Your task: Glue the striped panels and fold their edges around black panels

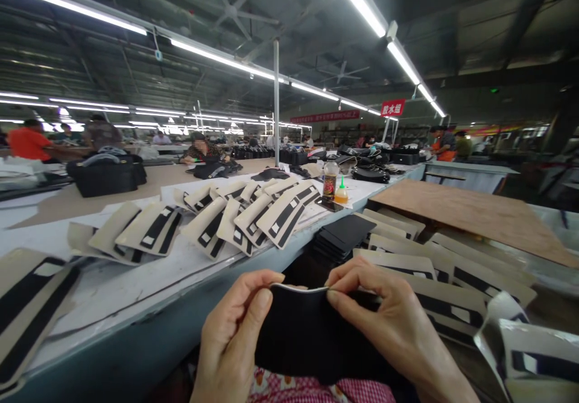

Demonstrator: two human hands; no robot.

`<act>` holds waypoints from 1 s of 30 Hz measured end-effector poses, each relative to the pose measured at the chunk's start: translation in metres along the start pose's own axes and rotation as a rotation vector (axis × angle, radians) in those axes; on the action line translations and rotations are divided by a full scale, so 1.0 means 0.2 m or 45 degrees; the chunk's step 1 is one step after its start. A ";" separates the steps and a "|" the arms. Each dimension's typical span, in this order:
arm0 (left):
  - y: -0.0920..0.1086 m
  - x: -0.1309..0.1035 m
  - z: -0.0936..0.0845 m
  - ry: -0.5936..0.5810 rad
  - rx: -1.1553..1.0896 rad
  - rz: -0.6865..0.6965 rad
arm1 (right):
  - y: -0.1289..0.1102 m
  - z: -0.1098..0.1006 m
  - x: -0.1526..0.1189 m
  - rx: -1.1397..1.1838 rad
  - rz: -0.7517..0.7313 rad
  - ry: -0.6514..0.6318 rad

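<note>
Low in the middle of the view, my left hand point(239, 327) and my right hand point(380, 306) pinch the top edge of a black panel point(301, 330) between thumbs and fingers. A thin pale strip shows along that edge, bowed slightly downward between the two hands. The panel hangs over a red checked cloth point(307, 390) at my lap. Its lower part merges into the dark and its back is hidden. Just beyond my right hand lies a stack of flat black panels point(346, 234).
On the white-covered table point(190, 279) lie several curved beige pieces point(205, 228) with black strips. More beige pieces point(402, 264) fill the right side beside a brown board point(465, 213). A bottle point(330, 180) and a green-tipped glue bottle point(341, 194) stand farther back. A black bag point(106, 175) is at left.
</note>
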State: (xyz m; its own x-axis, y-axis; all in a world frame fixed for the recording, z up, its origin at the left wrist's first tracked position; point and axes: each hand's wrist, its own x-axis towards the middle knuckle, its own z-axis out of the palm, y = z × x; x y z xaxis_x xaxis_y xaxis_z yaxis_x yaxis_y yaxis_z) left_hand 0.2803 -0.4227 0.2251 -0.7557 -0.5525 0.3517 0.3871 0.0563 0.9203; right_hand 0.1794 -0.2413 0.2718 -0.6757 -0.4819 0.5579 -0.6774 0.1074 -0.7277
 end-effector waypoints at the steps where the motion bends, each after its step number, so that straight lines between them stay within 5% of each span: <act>1: 0.00 0.00 -0.01 0.000 0.055 0.039 | 0.00 -0.01 0.00 -0.010 -0.003 0.002; 6: -0.01 -0.01 -0.04 -0.169 0.311 0.208 | 0.01 -0.01 0.00 -0.070 -0.022 -0.011; 13: 0.08 0.06 -0.03 -0.297 0.752 0.988 | 0.01 -0.01 0.01 -0.077 -0.101 0.005; 16: 0.11 0.11 -0.02 -0.324 0.809 1.119 | 0.00 -0.01 0.01 -0.138 -0.191 0.018; 20: 0.12 0.15 0.01 -0.484 0.770 1.042 | -0.01 0.01 0.00 -0.236 -0.300 0.020; 25: 0.09 0.18 0.06 -0.755 0.941 0.609 | 0.03 0.06 -0.01 -0.327 -0.367 -0.068; 30: -0.03 0.21 0.08 -0.648 1.017 0.333 | 0.16 0.07 -0.01 -0.691 -0.585 -0.010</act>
State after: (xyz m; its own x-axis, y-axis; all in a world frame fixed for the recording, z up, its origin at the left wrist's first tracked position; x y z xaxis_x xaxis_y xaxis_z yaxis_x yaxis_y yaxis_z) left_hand 0.2378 -0.4335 0.2372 -0.9071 -0.0286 0.4199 0.2450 0.7753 0.5821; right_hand 0.1643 -0.2495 0.2412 -0.2860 -0.5884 0.7563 -0.9439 0.3089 -0.1167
